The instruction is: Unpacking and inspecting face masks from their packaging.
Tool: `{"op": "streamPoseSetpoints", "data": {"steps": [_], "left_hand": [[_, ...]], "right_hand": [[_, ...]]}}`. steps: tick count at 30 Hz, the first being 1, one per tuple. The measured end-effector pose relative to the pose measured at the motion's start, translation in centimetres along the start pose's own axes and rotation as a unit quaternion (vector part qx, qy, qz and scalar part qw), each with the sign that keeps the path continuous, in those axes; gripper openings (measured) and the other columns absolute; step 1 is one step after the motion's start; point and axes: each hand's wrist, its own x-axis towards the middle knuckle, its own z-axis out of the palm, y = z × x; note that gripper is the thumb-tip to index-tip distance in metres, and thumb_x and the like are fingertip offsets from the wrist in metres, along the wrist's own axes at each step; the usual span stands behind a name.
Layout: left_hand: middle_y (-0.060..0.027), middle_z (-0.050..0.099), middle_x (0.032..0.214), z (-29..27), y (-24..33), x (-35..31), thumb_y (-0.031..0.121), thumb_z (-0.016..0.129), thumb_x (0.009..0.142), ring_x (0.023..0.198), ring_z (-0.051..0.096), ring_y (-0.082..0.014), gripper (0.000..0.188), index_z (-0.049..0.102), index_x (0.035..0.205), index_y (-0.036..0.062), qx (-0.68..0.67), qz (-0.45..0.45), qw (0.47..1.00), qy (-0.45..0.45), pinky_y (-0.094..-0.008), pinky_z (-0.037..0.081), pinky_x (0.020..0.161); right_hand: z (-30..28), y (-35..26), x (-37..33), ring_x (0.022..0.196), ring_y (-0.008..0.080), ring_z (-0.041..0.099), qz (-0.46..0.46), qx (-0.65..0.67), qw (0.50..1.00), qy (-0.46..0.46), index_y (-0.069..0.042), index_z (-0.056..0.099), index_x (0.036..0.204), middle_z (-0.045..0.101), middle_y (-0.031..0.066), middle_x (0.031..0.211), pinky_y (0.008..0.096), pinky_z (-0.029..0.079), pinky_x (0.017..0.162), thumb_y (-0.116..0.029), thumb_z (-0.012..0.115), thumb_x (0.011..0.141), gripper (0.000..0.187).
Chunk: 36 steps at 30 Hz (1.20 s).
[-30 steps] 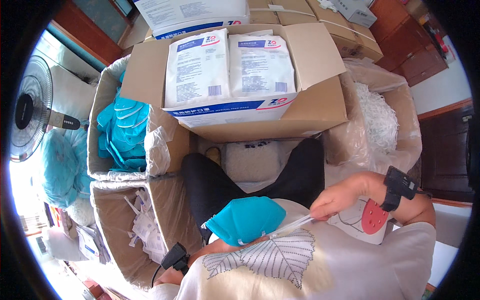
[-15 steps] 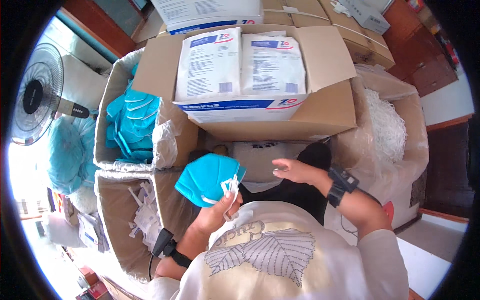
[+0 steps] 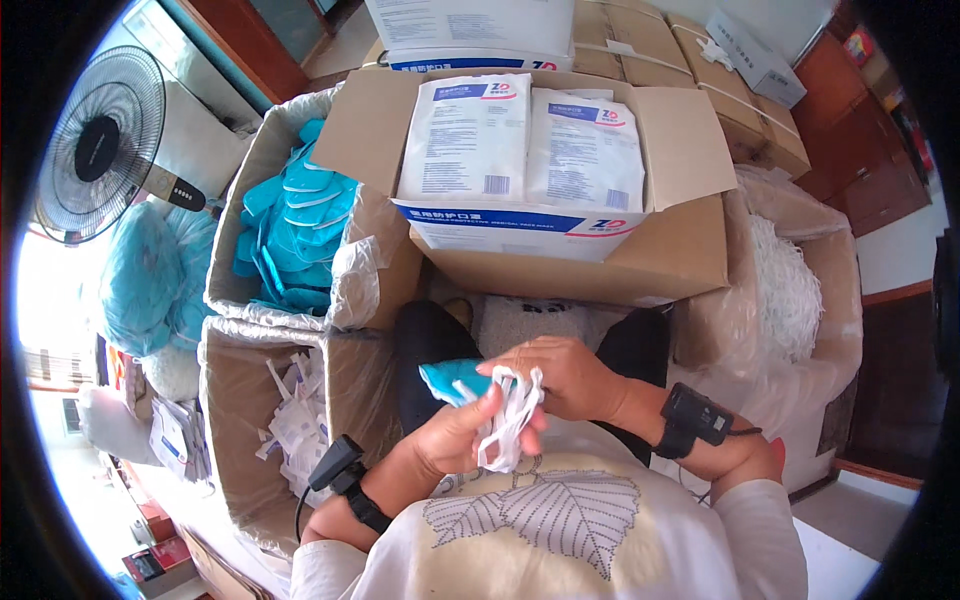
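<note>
In front of my chest I hold a teal face mask [image 3: 450, 381], most of it hidden under my fingers. My left hand [image 3: 458, 432] is closed on its lower side, with the thumb up against a bunch of white elastic straps [image 3: 514, 415]. From the right, my right hand [image 3: 565, 375] lies over the top of the mask, its fingers pressed together across it. The straps hang loose between both hands.
Ahead stands an open carton [image 3: 580, 270] holding white printed packs [image 3: 466, 140]. Left of it, a lined box [image 3: 222, 262] is full of teal masks; nearer, another box [image 3: 240, 440] contains white packets. White straps [image 3: 780, 285] fill a lined box at right. A fan [image 3: 100, 145] stands far left.
My right hand has come left from the open and closed over the mask. The mask has tilted and turned, so less of it shows. The whole view has shifted slightly.
</note>
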Motion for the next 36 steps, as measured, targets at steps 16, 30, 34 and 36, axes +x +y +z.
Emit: {"op": "streamPoseSetpoints", "data": {"steps": [16,30,34,36], "left_hand": [[-0.0174,0.058,0.104,-2.5,3.4,-4.1,0.041,0.047,0.086,0.091,0.059,-0.0245,0.048,0.053,0.107,-0.0016,0.626,0.162,0.718,0.257,-0.0332,0.047,0.076],[-0.0222,0.056,0.071,-2.1,-2.3,2.5,0.034,0.039,0.090,0.072,0.055,-0.0412,0.034,0.048,0.083,0.0022,0.539,0.190,0.674,0.468,-0.0465,0.041,0.061],[-0.0241,0.054,0.069,-3.1,-2.4,3.1,0.032,0.035,0.092,0.071,0.054,-0.0424,0.036,0.048,0.078,0.0011,0.534,0.200,0.663,0.485,-0.0469,0.040,0.059],[-0.0238,0.053,0.067,-4.0,-2.6,3.5,0.032,0.034,0.092,0.069,0.053,-0.0428,0.039,0.048,0.076,0.0003,0.509,0.226,0.668,0.493,-0.0470,0.040,0.058]], "right_hand": [[1.8,-0.3,-3.1,0.091,0.0133,0.054,0.396,0.521,0.756,-0.017,-0.002,0.049,0.113,0.057,0.0055,0.103,0.0276,0.043,0.083,-0.020,0.052,0.087,0.032],[5.6,-1.2,-2.0,0.077,0.0202,0.056,0.313,0.275,0.900,0.124,-0.003,0.052,0.102,0.058,0.0097,0.084,0.0313,0.043,0.067,-0.026,0.048,0.088,0.027],[6.4,-0.9,-1.5,0.079,0.0082,0.046,0.378,0.468,0.770,0.212,-0.005,0.052,0.099,0.052,0.0003,0.082,0.0230,0.039,0.072,-0.028,0.041,0.092,0.027],[5.8,-1.2,-0.6,0.078,0.0107,0.047,0.350,0.497,0.757,0.238,-0.007,0.051,0.092,0.050,0.0015,0.077,0.0248,0.038,0.077,-0.033,0.039,0.093,0.029]]}}
